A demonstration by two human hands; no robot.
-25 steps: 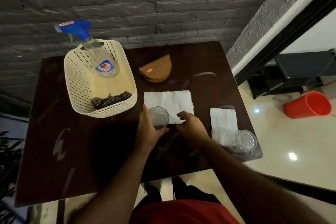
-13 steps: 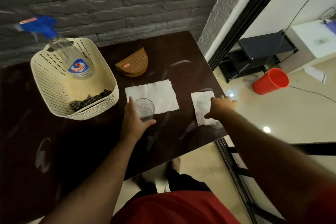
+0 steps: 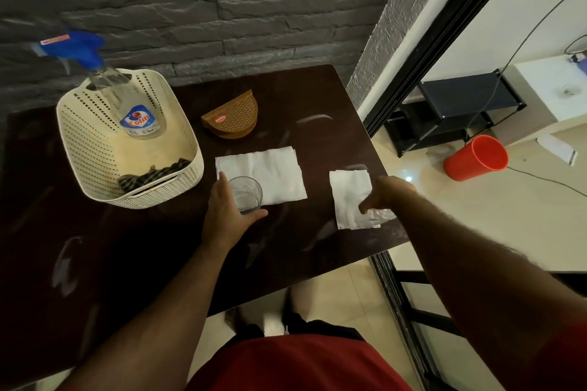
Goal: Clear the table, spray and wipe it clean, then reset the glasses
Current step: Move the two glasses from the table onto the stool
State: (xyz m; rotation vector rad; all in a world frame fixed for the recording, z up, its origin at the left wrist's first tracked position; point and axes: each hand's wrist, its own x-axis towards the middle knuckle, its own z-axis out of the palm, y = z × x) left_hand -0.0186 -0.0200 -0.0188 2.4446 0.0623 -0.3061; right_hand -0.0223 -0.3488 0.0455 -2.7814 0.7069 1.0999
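The left hand [image 3: 227,216] is wrapping thumb and fingers round an upright glass [image 3: 245,194], which is standing on the near left corner of the larger napkin [image 3: 265,173]. The right hand [image 3: 386,197] is reaching over a second glass [image 3: 382,215], a clear one mostly hidden beneath the fingers at the table's [image 3: 127,263] right edge; the fingers are curling down onto it, but whether they are actually gripping it cannot be told. This second glass is sitting on the near right corner of the smaller napkin [image 3: 349,197].

Step in hand, as judged: the glasses are being handled on their napkins, either at the start of clearing or at the final reset; the frame alone does not settle which. If clearing, the next move is calling for both glasses to be lifted straight up so the napkins are not dragged, with care for the right one so near the edge.

Count: two glasses, two napkins. Beyond the left grip, one cream basket [image 3: 95,149] is holding one spray bottle [image 3: 127,105] with a blue trigger head and one dark checked cloth [image 3: 152,175]. Beyond the larger napkin, one brown half-round holder [image 3: 233,117] is lying on the table. To the right of the right grip, one red bucket [image 3: 475,157] is lying on the floor.
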